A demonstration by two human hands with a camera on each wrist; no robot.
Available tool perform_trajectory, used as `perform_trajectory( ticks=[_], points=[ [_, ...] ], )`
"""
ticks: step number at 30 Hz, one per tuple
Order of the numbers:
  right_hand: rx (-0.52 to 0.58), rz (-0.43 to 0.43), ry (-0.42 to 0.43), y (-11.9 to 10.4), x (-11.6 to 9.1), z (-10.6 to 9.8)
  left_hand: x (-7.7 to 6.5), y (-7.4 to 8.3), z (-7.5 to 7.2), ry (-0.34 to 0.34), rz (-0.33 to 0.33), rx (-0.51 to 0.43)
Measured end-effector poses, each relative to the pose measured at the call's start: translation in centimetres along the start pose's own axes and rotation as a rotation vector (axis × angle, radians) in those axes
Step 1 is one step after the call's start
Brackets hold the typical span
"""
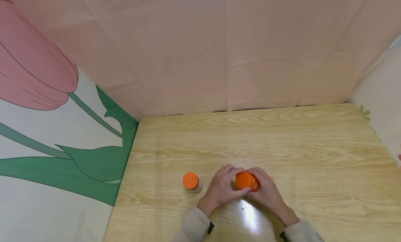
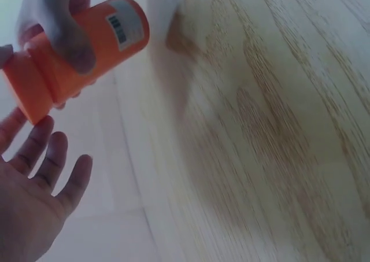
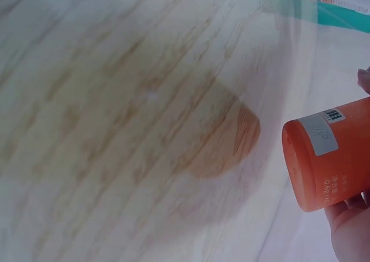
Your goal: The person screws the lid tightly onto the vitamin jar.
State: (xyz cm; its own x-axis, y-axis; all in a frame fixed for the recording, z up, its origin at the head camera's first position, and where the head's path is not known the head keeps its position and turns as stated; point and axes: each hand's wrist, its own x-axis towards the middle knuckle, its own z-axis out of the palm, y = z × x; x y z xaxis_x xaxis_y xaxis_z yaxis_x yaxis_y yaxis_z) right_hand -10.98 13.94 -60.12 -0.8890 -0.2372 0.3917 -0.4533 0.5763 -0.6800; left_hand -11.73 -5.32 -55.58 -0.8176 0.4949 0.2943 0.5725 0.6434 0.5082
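An orange plastic bottle (image 1: pixel 246 181) with an orange cap is held between both hands, tilted and above the table. My left hand (image 1: pixel 220 186) has its thumb and fingertips at the rim of the cap (image 2: pixel 29 88). My right hand (image 1: pixel 266 191) grips the bottle's body (image 3: pixel 332 152), which carries a white barcode sticker (image 3: pixel 319 133). In the left wrist view, the last fingers of the left hand (image 2: pixel 34 204) are spread, off the bottle. A second bottle (image 1: pixel 191 182), with an orange cap, stands upright to the left of the left hand.
Light wood-grain table (image 1: pixel 313 141) lies under the hands, with a glare spot in front of them. Its back edge meets a pink cloth wall (image 1: pixel 219 61). A floral panel (image 1: pixel 94 162) borders the left, a pale panel (image 1: pixel 382 89) the right.
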Motion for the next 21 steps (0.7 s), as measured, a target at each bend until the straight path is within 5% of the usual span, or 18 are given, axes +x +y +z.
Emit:
perform_trajectory(
  ticks=[9,17,21],
  points=[
    [-0.032,-0.022,0.003,-0.17,0.10,0.02,-0.20,-0.18,-0.17,-0.024,0.026,-0.039],
    [-0.059,-0.065,0.033,-0.35,0.29,0.19,0.02,0.29,0.44,-0.038,-0.162,-0.046],
    [-0.050,-0.062,0.027,-0.50,0.29,0.26,0.09,0.47,0.71,-0.031,-0.181,-0.089]
  ],
)
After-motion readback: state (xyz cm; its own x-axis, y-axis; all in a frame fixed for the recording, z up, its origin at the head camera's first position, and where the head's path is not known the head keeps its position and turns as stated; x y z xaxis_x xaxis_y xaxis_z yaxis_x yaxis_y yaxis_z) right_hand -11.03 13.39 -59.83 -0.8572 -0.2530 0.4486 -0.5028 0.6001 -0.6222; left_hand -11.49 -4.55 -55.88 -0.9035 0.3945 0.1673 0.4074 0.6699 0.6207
